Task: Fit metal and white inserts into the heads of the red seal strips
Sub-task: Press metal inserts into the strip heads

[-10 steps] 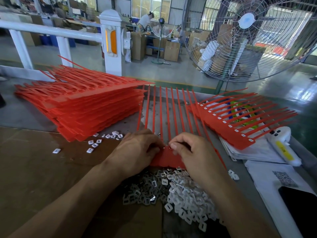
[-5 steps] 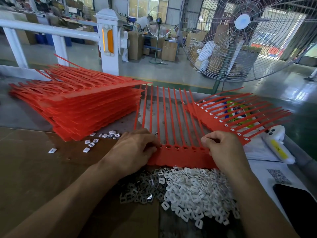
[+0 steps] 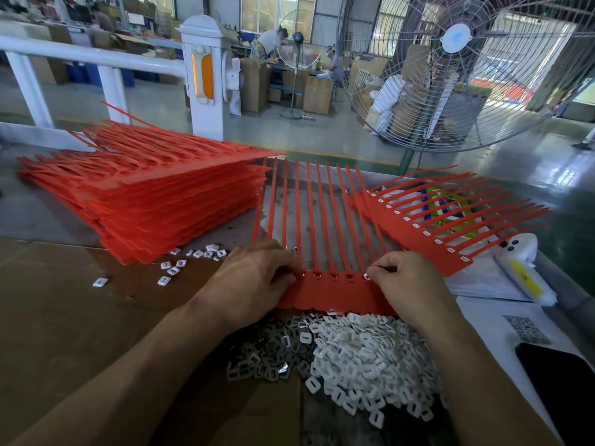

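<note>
Head view has the red seal strip sheet lying flat at centre, its joined head band toward the person and its thin tails running off to 12 o'clock. It looks like light, flexible moulded plastic: the tails would whip and bend, so the stiffer head band is the place to hold it. The left hand lies on the band's 9 o'clock end with fingers curled at the slots; whether it pinches an insert I cannot tell. The right hand pinches something small at a slot near the 3 o'clock end. At 6 o'clock lie the grey metal inserts and the white inserts, tiny slotted squares, probably slippery and easily scattered. A tall stack of red sheets sits at 10 o'clock, a fitted sheet at 2 o'clock, a white bottle at 3 o'clock
</note>
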`<state>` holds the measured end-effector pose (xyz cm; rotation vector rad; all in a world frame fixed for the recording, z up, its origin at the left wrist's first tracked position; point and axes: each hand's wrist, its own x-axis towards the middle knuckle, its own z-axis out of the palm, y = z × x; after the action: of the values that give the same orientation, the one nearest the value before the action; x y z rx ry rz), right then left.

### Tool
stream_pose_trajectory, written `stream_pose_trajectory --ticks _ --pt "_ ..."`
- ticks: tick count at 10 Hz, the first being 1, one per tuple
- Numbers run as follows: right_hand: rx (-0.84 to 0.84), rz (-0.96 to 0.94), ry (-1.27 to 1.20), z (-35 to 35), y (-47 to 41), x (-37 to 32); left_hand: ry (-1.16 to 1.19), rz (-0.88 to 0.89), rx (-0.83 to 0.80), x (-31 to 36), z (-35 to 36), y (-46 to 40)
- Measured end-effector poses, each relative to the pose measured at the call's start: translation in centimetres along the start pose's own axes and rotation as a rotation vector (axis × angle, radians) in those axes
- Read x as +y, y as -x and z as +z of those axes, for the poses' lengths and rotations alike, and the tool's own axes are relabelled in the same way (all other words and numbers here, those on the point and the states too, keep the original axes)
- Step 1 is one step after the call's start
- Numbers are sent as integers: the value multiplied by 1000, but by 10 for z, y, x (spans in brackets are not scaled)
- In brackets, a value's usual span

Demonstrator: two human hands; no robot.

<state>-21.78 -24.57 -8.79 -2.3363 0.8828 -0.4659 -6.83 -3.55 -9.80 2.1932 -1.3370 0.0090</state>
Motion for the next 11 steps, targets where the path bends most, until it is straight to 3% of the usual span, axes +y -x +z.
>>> stream_pose_trajectory --ticks 5,11 --pt "61 72 5 7 -5 0 10 -3 -5 -1 1 0" --pt "124 -40 12 8 1 -3 10 21 4 -2 -1 1"
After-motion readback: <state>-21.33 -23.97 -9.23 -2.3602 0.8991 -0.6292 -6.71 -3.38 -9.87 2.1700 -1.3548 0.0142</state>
